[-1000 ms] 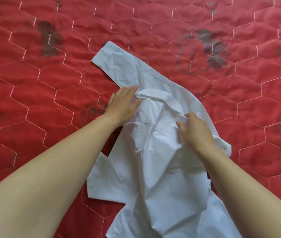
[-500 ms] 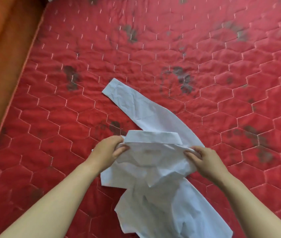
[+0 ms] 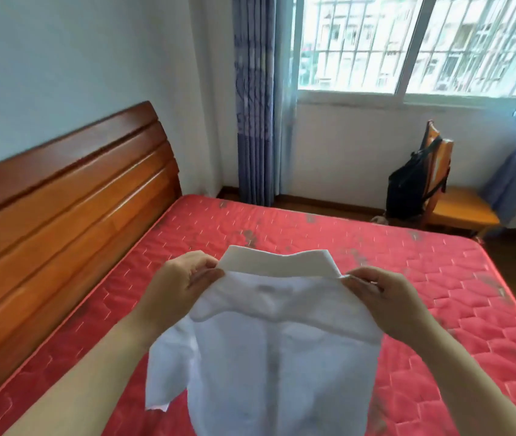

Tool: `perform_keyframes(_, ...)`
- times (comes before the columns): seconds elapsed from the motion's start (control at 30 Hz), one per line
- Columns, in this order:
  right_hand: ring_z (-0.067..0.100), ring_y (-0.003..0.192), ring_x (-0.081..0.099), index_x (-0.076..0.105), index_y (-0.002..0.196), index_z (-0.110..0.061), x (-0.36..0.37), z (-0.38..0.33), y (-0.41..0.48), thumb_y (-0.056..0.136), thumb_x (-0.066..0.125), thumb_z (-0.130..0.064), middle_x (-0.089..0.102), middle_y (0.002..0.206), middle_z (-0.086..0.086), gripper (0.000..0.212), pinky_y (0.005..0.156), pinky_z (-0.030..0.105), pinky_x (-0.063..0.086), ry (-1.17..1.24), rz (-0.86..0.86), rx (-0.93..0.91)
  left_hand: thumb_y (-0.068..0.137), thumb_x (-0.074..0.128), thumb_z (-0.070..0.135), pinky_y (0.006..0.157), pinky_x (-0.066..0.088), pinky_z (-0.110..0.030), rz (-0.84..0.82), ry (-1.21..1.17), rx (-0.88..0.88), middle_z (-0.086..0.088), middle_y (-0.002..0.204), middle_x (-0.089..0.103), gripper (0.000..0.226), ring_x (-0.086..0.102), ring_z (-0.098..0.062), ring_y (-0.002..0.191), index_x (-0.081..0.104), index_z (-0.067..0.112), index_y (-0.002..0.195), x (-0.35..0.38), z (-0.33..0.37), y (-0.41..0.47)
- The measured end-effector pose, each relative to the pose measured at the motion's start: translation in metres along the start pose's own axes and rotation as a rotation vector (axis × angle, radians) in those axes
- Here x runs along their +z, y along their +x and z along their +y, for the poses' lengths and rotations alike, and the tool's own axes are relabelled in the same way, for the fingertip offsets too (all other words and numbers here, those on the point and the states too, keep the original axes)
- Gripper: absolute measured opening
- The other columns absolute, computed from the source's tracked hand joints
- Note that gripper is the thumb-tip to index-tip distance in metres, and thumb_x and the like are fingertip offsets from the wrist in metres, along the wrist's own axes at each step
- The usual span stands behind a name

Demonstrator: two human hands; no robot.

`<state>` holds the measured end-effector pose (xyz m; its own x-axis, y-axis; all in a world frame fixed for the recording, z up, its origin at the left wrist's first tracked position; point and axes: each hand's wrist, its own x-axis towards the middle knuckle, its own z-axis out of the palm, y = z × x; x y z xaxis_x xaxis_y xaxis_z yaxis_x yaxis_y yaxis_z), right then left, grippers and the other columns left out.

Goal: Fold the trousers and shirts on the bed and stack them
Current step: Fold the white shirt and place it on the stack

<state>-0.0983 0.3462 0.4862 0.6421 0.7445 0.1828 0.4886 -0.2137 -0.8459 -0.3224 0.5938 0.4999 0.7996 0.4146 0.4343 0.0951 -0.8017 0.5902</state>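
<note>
Head view: left hand and right hand pinch soft white shirt shoulders above quilted red mattress

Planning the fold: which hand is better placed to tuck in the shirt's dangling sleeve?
Probably the left hand: the sleeve hangs just below it on that side, while the right hand pinches the opposite shoulder of the shirt and could hold it up.
</note>
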Motion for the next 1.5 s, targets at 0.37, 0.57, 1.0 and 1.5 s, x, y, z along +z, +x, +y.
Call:
perform_keyframes(0.37, 0.012, 0.065, 0.05, 0.058, 0.083, -0.009, -0.086, -0.016, -0.051, 0.094, 0.042, 0.004, 0.055, 0.072, 0.001, 0.024, 0.058, 0.021, 0.042, 0.448, 0.07, -0.021, 0.084, 0.056, 0.033, 0.067, 0.051, -0.01, -0.113, -0.309, 0.138, 0.024, 0.094, 0.069, 0.021, 0.066, 0.002, 0.084, 0.065, 0.044, 0.1, 0.013, 0.15, -0.022)
perform_keyframes(0.57, 0.01, 0.065, 0.054, 0.058, 0.085, -0.007, -0.056, -0.055, -0.035, 0.091, 0.051, 0.001, 0.058, 0.076, 0.004, 0.012, 0.061, 0.02, 0.047, 0.508, -0.241, -0.172, 0.084, 0.057, 0.025, 0.064, 0.056, -0.027, -0.215, -0.375, 0.067, 0.013, 0.087, 0.065, 0.015, 0.061, -0.014, 0.075, 0.067, 0.022, 0.094, 0.05, 0.165, 0.008)
perform_keyframes(1.0, 0.013, 0.084, 0.064, 0.07, 0.106, -0.016, -0.033, -0.018, -0.063, 0.088, 0.043, -0.055, 0.069, 0.091, 0.003, 0.051, 0.08, 0.034, 0.053, 0.91, -0.374, 0.411, 0.085, 0.061, 0.031, 0.05, 0.043, -0.026, -0.068, -0.588, -0.17, 0.009, 0.067, 0.062, 0.013, 0.056, -0.012, 0.057, 0.066, 0.019, 0.081, 0.112, 0.116, 0.0)
perform_keyframes(1.5, 0.008, 0.082, 0.064, 0.072, 0.089, -0.021, -0.08, -0.077, -0.021, 0.084, 0.066, -0.011, 0.071, 0.09, 0.002, 0.014, 0.076, 0.029, 0.053, 0.051, -0.007, 0.069, 0.076, 0.076, 0.026, 0.074, 0.047, -0.029, -0.437, -0.481, 0.05, 0.01, 0.082, 0.06, 0.018, 0.053, -0.008, 0.077, 0.061, 0.032, 0.084, 0.124, 0.089, 0.031)
